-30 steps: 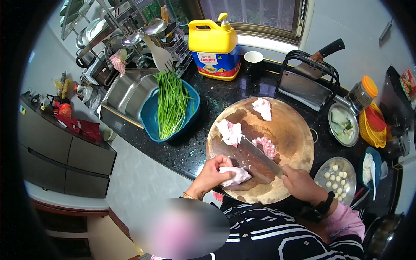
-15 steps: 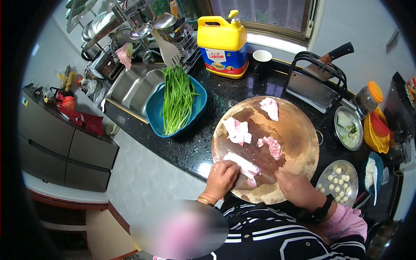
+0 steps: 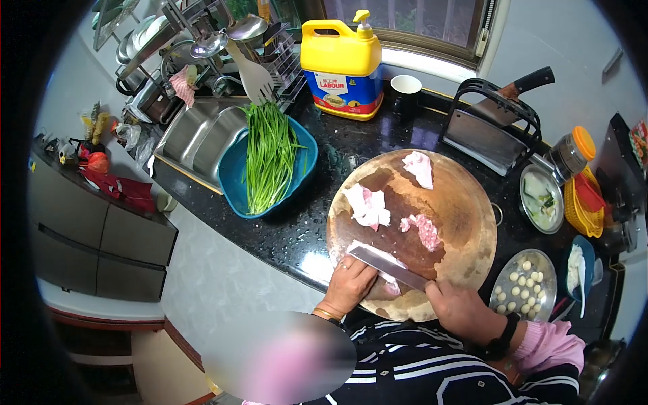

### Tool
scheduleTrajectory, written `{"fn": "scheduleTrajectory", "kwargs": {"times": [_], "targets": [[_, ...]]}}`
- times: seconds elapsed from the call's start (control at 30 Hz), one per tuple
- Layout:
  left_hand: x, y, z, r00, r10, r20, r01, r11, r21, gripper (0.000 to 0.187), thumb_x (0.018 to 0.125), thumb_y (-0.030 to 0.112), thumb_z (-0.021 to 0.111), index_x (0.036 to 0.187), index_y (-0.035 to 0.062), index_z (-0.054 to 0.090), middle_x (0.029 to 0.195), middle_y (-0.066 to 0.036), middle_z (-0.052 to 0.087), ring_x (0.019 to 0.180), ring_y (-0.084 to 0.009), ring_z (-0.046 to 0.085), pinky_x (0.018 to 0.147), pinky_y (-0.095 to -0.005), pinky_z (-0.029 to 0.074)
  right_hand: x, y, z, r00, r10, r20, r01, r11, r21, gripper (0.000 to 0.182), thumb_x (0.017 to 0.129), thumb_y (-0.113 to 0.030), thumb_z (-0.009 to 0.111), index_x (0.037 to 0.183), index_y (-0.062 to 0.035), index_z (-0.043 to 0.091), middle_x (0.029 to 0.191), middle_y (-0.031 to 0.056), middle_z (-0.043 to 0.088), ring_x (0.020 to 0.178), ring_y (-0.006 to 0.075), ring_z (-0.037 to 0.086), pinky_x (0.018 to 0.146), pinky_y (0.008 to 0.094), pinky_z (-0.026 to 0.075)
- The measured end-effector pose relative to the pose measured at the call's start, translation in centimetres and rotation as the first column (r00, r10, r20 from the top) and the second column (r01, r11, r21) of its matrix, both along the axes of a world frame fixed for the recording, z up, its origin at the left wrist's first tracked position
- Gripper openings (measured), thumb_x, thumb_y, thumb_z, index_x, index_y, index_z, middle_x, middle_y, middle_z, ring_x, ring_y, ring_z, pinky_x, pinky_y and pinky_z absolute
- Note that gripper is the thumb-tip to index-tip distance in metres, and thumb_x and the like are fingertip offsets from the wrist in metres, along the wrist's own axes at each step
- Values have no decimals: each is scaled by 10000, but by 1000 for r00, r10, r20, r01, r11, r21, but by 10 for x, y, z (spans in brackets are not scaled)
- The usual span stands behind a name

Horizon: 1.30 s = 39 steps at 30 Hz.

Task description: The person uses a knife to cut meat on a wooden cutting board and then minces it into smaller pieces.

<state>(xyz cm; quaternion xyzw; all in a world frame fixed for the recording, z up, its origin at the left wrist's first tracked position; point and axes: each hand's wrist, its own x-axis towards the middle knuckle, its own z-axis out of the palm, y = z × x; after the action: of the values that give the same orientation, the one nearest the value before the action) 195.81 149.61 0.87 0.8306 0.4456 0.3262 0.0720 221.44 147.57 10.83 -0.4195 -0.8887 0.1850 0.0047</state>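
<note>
On the round wooden chopping board, my left hand presses its bent fingers on a pale strip of raw meat near the front left edge. My right hand is closed around the handle of a kitchen knife. Its broad blade lies across the strip, pointing left, with the tip close to my left fingers. Farther back on the board are a pale piece of fatty meat, a small heap of chopped pink meat and another pale piece.
A blue basin of green chives stands left, beside the sink. Behind are a yellow detergent jug, a cup and a knife rack. Right are a metal plate of white balls and a bowl.
The knife blade, seen edge-on and barely visible before, now shows its flat side over the meat strip. My hands stay in nearly the same places. The view has shifted slightly.
</note>
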Motion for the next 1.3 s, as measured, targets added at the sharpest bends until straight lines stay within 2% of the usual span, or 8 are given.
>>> {"fn": "scheduleTrajectory", "kwargs": {"times": [0.33,0.4,0.47,0.77,1.0,1.07,1.2,1.3], "targets": [[-7,-1,-16,986,58,158,-41,994,-104,171,749,57,712,918,67,687,916,-85,601,899,-299,576,862,-413,470,-3,29,1,987,159,-39,-160,986,-37,50,869,-46,497,890,-15,464,739,152,580,633,308,649,528,389,535],[-9,0,-15,988,43,146,-34,997,-65,192,728,80,748,913,64,703,999,-100,638,963,-314,603,910,-419,461,-6,28,5,983,183,-25,-184,983,-23,55,866,-44,493,895,-9,462,740,152,580,626,307,649,522,391,535],[-10,-1,-15,987,44,152,-31,996,-86,196,728,93,750,917,68,706,987,-101,641,978,-315,607,944,-432,456,-9,26,13,991,107,82,-89,976,-201,78,864,-55,494,907,-3,455,748,156,581,629,312,649,518,394,534],[-9,-2,-12,979,76,188,-46,986,-159,201,717,85,745,914,82,707,932,-47,633,937,-258,609,880,-396,482,-36,56,5,987,146,64,-120,947,-299,113,876,-78,511,927,-3,444,763,157,583,631,332,643,529,412,532],[-8,4,-9,973,149,176,-135,987,-89,175,680,86,754,834,104,673,851,-17,612,854,-217,599,819,-350,491,-64,82,-6,979,202,-10,-198,943,-267,161,872,-96,537,953,0,437,795,169,613,678,343,659,544,420,531],[-5,5,-8,973,161,167,-152,986,-68,165,674,85,755,805,113,659,821,-9,601,827,-205,590,808,-343,490,-55,77,-4,990,132,-57,-143,930,-340,137,838,-41,529,930,-6,435,745,174,606,659,376,644,532,447,508],[-2,4,-8,972,159,173,-158,987,-17,159,671,78,755,758,133,633,773,6,576,776,-193,570,746,-331,485,-18,41,-12,994,107,-32,-111,961,-254,133,836,-32,526,930,-3,437,729,186,618,623,378,638,506,443,502],[-1,4,-8,972,145,184,-142,989,-31,156,671,74,752,744,139,631,755,7,568,764,-195,566,717,-330,482,-8,30,-1,995,30,94,9,921,-390,127,869,-36,493,971,5,428,777,184,608,648,375,655,538,435,537]]}}
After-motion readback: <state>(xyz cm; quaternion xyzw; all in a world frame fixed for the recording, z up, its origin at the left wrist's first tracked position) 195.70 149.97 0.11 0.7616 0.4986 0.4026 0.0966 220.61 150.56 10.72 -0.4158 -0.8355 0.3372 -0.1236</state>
